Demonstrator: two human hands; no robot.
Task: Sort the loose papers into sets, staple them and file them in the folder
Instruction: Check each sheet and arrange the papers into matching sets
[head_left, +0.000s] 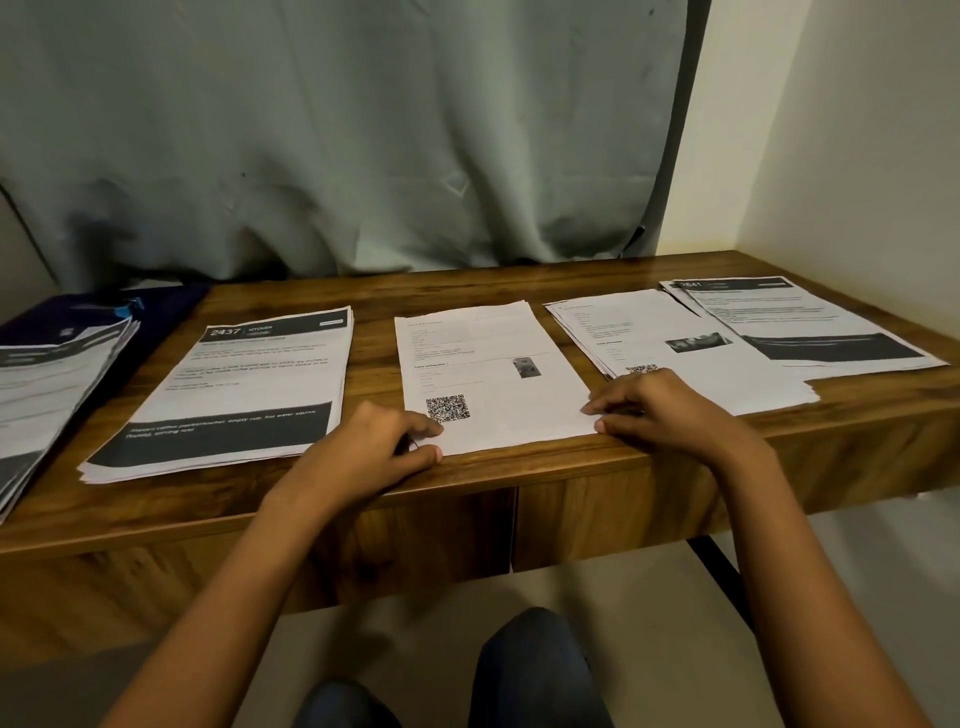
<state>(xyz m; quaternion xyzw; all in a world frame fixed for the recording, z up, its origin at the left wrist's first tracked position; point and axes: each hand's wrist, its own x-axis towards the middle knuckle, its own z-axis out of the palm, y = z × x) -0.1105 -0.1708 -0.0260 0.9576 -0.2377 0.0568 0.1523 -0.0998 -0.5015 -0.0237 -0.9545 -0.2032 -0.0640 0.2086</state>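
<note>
Seated view of my sorting desk. My left hand (374, 452) is at the near left corner of the centre stack of papers (493, 364), whose top sheet carries a QR code and a small photo. The forefinger lies bent on top beside the code, the thumb sits at the near edge, and the corner is pinched between them. My right hand (670, 410) is at the stack's near right corner with its fingers bent, fingertips touching the right edge and thumb at the corner; I cannot tell whether it pinches the sheets or only rests against them. The stack lies at the front edge of the wooden desk (857, 421). Just left of it lies the stack headed "2437 KITCHEN" (234, 395). At the far left a fanned stack (47, 384) lies partly on a dark blue folder (171, 312). To the right lies another QR-code stack (675, 332), partly under my right hand, and overlapping its far side is a stack with a dark header reading "2641" (810, 322). A grey-green curtain (337, 130) hangs behind the desk, beside a pale wall (831, 130). My knees (535, 670), in dark trousers, show below the desk front.
</note>
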